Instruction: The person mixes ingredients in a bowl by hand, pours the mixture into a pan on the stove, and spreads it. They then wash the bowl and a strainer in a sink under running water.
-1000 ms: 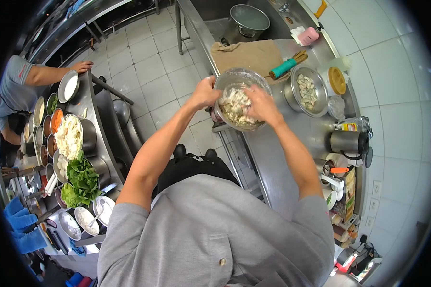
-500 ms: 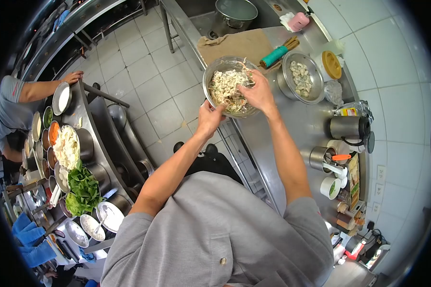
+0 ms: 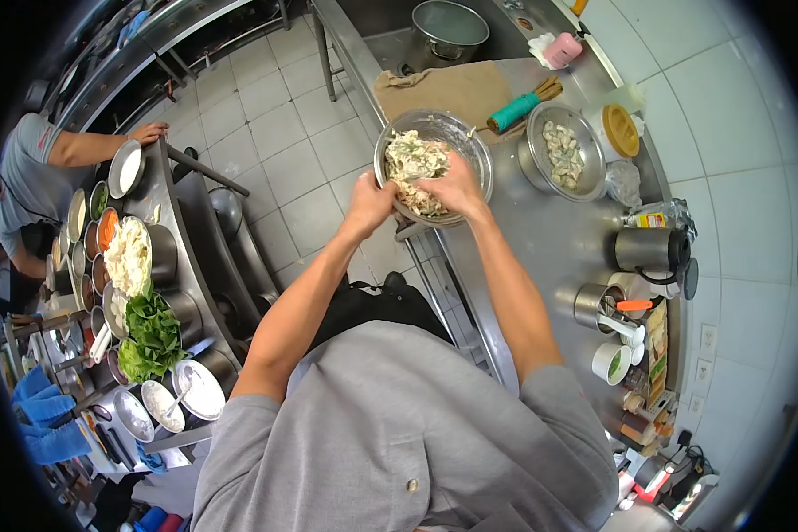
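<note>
A steel mixing bowl [image 3: 477, 142] is at the near end of the counter, with a pale, floury mixture [image 3: 412, 160] of shreds and green bits in it. My left hand [image 3: 370, 206] grips the bowl's near left rim, thumb at the edge. Inside the bowl, on the right side, my right hand [image 3: 457, 184] is curled into the mixture; its fingertips are partly buried. Just right of it stands a second steel bowl [image 3: 538, 168] holding pale, whitish pieces [image 3: 563, 152].
A brown cloth [image 3: 443, 93] and a green-wrapped bundle of sticks [image 3: 519, 108] lie beyond the bowl. Behind is a sink with a steel pot [image 3: 450, 31]. Containers and a pitcher [image 3: 652, 250] line the wall. Left, a co-worker [image 3: 40, 168] stands by a counter with ingredient pans.
My right hand has moved down and left within the bowl, pressing deeper into the mixture. My left hand still holds the rim. The whole view has shifted slightly.
</note>
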The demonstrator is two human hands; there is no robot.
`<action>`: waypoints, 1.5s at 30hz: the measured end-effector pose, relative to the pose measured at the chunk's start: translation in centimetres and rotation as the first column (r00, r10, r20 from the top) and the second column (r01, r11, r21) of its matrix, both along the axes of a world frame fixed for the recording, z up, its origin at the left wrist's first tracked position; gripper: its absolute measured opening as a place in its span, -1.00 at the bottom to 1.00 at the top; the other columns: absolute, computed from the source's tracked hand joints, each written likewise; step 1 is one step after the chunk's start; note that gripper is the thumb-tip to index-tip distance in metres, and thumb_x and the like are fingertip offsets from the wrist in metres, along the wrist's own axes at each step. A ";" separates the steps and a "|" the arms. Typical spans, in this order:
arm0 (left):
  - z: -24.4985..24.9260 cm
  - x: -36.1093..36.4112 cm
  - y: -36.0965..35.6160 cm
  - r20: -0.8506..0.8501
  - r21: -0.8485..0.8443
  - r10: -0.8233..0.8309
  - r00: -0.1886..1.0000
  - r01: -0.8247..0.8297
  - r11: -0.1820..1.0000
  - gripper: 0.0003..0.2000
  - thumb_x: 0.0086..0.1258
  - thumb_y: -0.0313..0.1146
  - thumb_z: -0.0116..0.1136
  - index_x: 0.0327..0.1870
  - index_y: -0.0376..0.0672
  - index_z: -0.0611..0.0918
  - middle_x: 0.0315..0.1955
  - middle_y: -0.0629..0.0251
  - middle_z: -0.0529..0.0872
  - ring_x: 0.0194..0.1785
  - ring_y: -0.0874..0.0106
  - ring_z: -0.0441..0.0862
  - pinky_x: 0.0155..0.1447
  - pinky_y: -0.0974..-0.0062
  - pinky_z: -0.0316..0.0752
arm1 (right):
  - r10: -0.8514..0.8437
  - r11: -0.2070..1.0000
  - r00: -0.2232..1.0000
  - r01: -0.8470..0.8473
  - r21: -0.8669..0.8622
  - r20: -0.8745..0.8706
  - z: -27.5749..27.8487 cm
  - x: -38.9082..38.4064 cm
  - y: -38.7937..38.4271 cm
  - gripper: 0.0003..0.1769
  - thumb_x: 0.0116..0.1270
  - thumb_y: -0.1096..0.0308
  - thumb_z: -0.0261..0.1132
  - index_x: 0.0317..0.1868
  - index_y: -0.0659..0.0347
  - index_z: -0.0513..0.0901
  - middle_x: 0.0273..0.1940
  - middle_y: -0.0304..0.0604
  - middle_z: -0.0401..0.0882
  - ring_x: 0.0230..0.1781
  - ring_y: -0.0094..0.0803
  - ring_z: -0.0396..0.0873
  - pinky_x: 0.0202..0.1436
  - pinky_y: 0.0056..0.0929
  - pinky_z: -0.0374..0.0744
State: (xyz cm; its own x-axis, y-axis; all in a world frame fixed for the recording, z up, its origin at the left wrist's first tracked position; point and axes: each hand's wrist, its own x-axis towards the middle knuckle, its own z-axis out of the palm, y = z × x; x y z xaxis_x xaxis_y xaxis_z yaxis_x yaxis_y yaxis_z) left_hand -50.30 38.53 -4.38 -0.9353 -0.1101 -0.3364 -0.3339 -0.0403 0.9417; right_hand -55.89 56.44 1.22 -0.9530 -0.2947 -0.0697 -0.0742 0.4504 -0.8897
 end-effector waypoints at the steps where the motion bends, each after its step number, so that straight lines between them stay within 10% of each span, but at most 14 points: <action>1: 0.2 0.0 -0.4 0.025 0.010 0.048 0.999 -0.048 0.999 -0.74 0.46 -0.36 0.17 -0.06 -0.43 0.52 -0.20 0.07 0.70 -0.20 0.34 0.76 -0.17 0.32 0.78 | 0.000 1.000 1.000 0.000 -0.017 -0.018 -0.4 -0.4 0.6 -0.38 0.03 0.34 0.54 0.15 0.37 0.63 0.04 0.05 0.75 0.06 -0.21 0.71 0.21 -0.27 0.60; 8: 0.7 3.5 3.8 0.096 0.085 0.161 0.982 -0.169 0.982 -0.52 0.36 -0.41 0.33 0.14 -0.28 0.30 -0.01 0.07 0.58 -0.06 0.34 0.71 -0.18 0.34 0.79 | 0.157 0.980 0.976 -0.135 0.147 -0.150 0.9 -1.3 3.6 -0.37 0.10 0.29 0.56 0.16 0.40 0.63 0.16 0.12 0.68 0.16 -0.19 0.66 0.25 -0.24 0.56; 14: 2.1 3.8 6.8 -0.056 0.224 0.222 0.973 -0.205 0.953 -0.36 0.35 -0.55 0.12 0.40 -0.24 0.09 0.10 -0.03 0.55 -0.01 0.20 0.73 -0.14 0.25 0.83 | -0.056 0.991 0.998 0.060 0.116 -0.033 -5.2 -4.9 2.6 -0.15 0.03 0.18 0.58 0.34 0.30 0.51 0.21 0.13 0.64 0.25 -0.11 0.60 0.32 -0.22 0.50; 18: 1.7 2.8 4.6 -0.105 0.123 0.160 0.982 -0.147 0.981 -0.41 0.30 -0.59 0.10 0.37 -0.27 0.22 0.03 0.00 0.58 -0.13 0.23 0.73 -0.25 0.31 0.79 | 0.272 0.950 0.934 -0.298 0.087 0.233 -2.3 -6.9 -0.7 -0.03 -0.02 0.12 0.58 0.41 0.31 0.45 0.22 0.14 0.63 0.26 -0.12 0.59 0.33 -0.27 0.49; 22: 3.1 2.1 1.3 0.026 0.089 0.178 0.984 -0.179 0.980 -0.47 0.27 -0.62 0.11 0.31 -0.37 0.37 -0.09 -0.05 0.68 -0.27 0.21 0.76 -0.41 0.31 0.75 | 0.640 0.704 0.768 -0.596 0.386 0.019 -1.5 -5.1 -2.6 0.06 -0.14 0.13 0.59 0.43 0.31 0.42 0.23 0.18 0.56 0.27 0.01 0.55 0.34 -0.16 0.52; 26: 2.4 1.2 -2.2 0.099 0.070 0.143 0.985 -0.150 0.986 -0.47 0.25 -0.61 0.15 0.31 -0.38 0.43 -0.22 0.00 0.73 -0.39 0.29 0.74 -0.54 0.36 0.65 | 0.751 0.545 0.652 -0.520 0.658 -0.106 1.0 -1.4 -1.0 -0.11 -0.08 0.28 0.46 0.39 0.17 0.48 0.16 0.16 0.51 0.17 0.08 0.58 0.24 -0.04 0.59; 32: 3.9 -1.3 -4.7 0.038 -0.003 0.076 0.996 -0.076 0.997 -0.44 0.25 -0.55 0.21 0.33 -0.42 0.45 -0.27 0.04 0.74 -0.38 0.36 0.73 -0.47 0.41 0.67 | 0.522 0.701 0.806 -0.219 0.678 -0.279 0.7 -2.5 0.4 -0.29 0.03 0.50 0.32 0.31 0.09 0.55 0.14 0.13 0.52 0.06 0.14 0.62 0.05 0.01 0.65; 37: -1.2 -2.9 -4.6 0.034 -0.041 0.215 0.976 -0.214 0.976 -0.68 0.26 -0.48 0.34 -0.10 -0.28 0.42 -0.20 0.13 0.65 -0.23 0.31 0.75 -0.28 0.32 0.77 | 0.199 0.904 0.835 0.046 0.425 -0.513 1.9 -5.5 -1.4 -0.41 0.05 0.31 0.54 0.15 0.22 0.65 0.04 0.12 0.65 0.05 0.11 0.64 0.10 -0.03 0.62; 41: 1.4 -1.9 -2.1 0.279 0.460 0.147 0.949 -0.266 0.847 -0.41 0.24 -0.57 0.23 0.27 -0.27 0.22 0.03 0.08 0.55 -0.08 0.31 0.69 -0.13 0.18 0.77 | 0.072 0.981 0.949 -0.012 0.195 -0.306 3.6 -6.6 -3.6 -0.62 0.12 0.31 0.52 -0.08 0.31 0.73 -0.15 0.08 0.77 -0.08 0.02 0.73 0.07 -0.17 0.63; 45: 0.3 -2.7 -3.9 0.193 0.592 0.062 0.979 -0.167 0.788 -0.24 0.11 -0.70 0.03 0.44 -0.20 0.17 0.06 0.12 0.57 -0.06 0.27 0.69 -0.14 0.19 0.78 | 0.021 0.999 0.997 -0.019 0.028 -0.078 3.2 -7.3 -4.7 -0.70 0.21 0.44 0.46 -0.04 0.33 0.73 -0.15 -0.06 0.80 -0.12 -0.30 0.73 0.01 -0.31 0.64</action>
